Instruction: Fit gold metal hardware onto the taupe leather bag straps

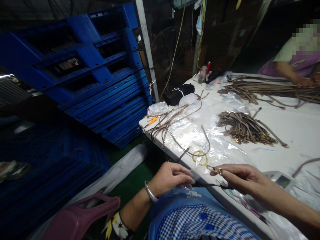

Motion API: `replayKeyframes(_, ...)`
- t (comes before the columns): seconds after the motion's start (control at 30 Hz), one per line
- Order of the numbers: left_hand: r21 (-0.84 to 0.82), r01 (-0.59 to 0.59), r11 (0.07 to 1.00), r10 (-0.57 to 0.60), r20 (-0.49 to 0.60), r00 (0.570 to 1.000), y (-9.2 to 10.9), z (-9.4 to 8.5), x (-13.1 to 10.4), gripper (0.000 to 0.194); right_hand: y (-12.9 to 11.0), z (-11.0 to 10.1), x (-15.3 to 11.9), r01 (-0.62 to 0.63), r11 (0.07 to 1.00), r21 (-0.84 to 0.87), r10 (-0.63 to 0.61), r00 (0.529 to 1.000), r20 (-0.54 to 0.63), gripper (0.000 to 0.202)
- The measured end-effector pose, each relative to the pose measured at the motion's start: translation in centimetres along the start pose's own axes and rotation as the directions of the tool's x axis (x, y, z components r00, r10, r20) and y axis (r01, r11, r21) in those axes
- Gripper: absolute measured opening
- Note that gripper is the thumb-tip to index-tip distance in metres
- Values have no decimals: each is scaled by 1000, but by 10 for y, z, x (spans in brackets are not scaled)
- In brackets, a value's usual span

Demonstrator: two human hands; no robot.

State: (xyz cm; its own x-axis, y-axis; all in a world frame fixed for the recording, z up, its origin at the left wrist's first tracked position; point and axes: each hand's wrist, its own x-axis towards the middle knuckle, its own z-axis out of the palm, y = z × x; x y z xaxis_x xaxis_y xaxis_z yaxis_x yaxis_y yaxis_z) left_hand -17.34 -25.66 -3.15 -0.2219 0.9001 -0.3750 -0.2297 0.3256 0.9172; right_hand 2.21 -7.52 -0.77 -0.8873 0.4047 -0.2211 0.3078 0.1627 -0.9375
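Observation:
My right hand [240, 176] pinches a small gold metal clasp [217, 170] between thumb and fingers, above the table's near edge. A dark strap [212, 185] hangs just below that hand, between my two hands. My left hand [175, 176], with a silver bracelet at its wrist, is to the left with fingers curled; what it holds, if anything, is too small to make out. Yellow rings [200, 158] lie on clear plastic beyond my hands. A pile of brown straps [246, 128] with gold ends rests farther back, and loose straps [170, 121] spread at the left corner.
The white table [297, 126] also bears orange-handled snips [152, 120], a black roll [180, 94] and a grey device [281, 180]. Across it, a person's hands [303, 81] touch long straps [270, 89]. Blue pallets [110, 100] and a pink stool [82, 216] stand left.

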Motion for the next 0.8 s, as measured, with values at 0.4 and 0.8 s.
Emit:
replayKeyframes(0.4, 87, -37, 996, 32, 61, 998, 5, 4, 6, 28, -23, 7, 4, 142, 962, -232, -127, 989, 78, 30)
replayKeyframes(0.8, 66, -28, 997, 18, 140, 990, 14, 11, 12, 30, -20, 12, 10, 215, 874, -437, -143, 971, 191, 42)
